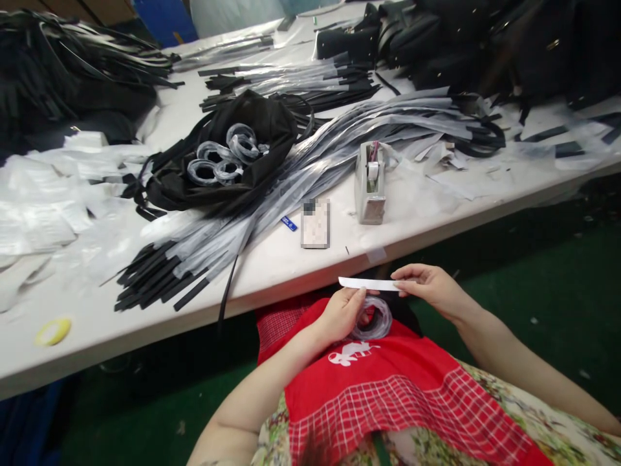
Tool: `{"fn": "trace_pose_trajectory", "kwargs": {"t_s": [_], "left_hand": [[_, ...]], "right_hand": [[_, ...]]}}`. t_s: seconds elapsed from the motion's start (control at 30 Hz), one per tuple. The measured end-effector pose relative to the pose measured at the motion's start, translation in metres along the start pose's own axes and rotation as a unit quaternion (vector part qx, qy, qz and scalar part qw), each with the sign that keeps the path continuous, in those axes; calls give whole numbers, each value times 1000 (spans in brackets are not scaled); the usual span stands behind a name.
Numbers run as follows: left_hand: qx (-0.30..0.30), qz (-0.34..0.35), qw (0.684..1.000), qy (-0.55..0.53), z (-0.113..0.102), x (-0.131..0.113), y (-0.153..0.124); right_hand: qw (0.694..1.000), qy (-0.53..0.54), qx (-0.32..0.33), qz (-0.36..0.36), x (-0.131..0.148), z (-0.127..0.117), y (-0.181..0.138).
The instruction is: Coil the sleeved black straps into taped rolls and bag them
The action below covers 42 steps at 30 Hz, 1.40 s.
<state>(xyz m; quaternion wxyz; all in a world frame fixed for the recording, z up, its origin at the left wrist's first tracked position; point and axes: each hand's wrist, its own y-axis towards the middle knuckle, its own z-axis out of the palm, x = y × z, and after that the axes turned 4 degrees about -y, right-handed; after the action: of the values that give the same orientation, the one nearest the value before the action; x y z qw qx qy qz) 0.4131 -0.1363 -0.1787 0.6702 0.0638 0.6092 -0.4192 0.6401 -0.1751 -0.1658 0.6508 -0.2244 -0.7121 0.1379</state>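
Observation:
Over my lap, my left hand (343, 312) is closed on a coil wrapped in clear plastic (381, 322). Its thumb lies just under a white strip (366, 283); whether they touch I cannot tell. My right hand (429, 288) pinches the right end of that strip between thumb and fingers. The strip lies nearly level above the coil, in front of the table edge. On the table ahead stands a grey tape dispenser (371, 188). Several similar wrapped coils (228, 155) rest on a black fabric bag (179, 184) farther back to the left.
Long black straps in clear sleeves (291, 175) stretch across the white table (272, 275). A pixelated card-like object (315, 223) and a small blue tag (290, 224) lie near the front. A yellow ring (53, 332) sits at left. Black bags (451, 45) are piled behind.

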Motion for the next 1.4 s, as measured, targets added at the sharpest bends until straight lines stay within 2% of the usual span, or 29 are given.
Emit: {"fn": "trace_pose_trajectory", "kwargs": {"t_s": [0.1, 0.3, 0.37, 0.47, 0.6, 0.73, 0.9, 1.03, 1.13, 1.2, 1.27, 1.33, 1.4], "left_hand": [[-3, 5, 1000, -1, 1, 3, 0], [1, 31, 999, 43, 1, 2, 0], [-1, 41, 997, 61, 2, 0, -1], [-14, 60, 995, 76, 4, -3, -3], [-30, 53, 996, 65, 5, -2, -6], [-51, 49, 995, 77, 5, 1, -7], [-47, 68, 991, 104, 8, 0, -7], [-44, 59, 992, 103, 9, -1, -7], [-40, 49, 993, 101, 8, 1, -6], [-40, 52, 992, 105, 7, 2, -5], [-44, 63, 991, 111, 7, 3, -5], [-46, 75, 989, 115, 6, 3, -5], [-47, 78, 988, 123, 5, 3, -4]], "right_hand": [[1000, -9, 16, 3, 0, 0, -2], [992, -56, 112, 24, 1, 5, -5], [988, -42, 139, 47, -2, 8, -4], [979, 32, 175, 102, -9, 11, -3], [952, 136, 226, 154, -17, 11, -2], [925, 191, 271, 185, -26, 7, -5], [879, 268, 322, 227, -38, 4, -7], [848, 311, 348, 251, -43, 5, -7], [837, 321, 360, 259, -46, 6, -6], [843, 312, 359, 252, -48, 7, -6], [863, 283, 350, 228, -51, 7, -5], [900, 217, 330, 185, -50, 6, -4], [942, 100, 299, 118, -43, 5, -5]]}}
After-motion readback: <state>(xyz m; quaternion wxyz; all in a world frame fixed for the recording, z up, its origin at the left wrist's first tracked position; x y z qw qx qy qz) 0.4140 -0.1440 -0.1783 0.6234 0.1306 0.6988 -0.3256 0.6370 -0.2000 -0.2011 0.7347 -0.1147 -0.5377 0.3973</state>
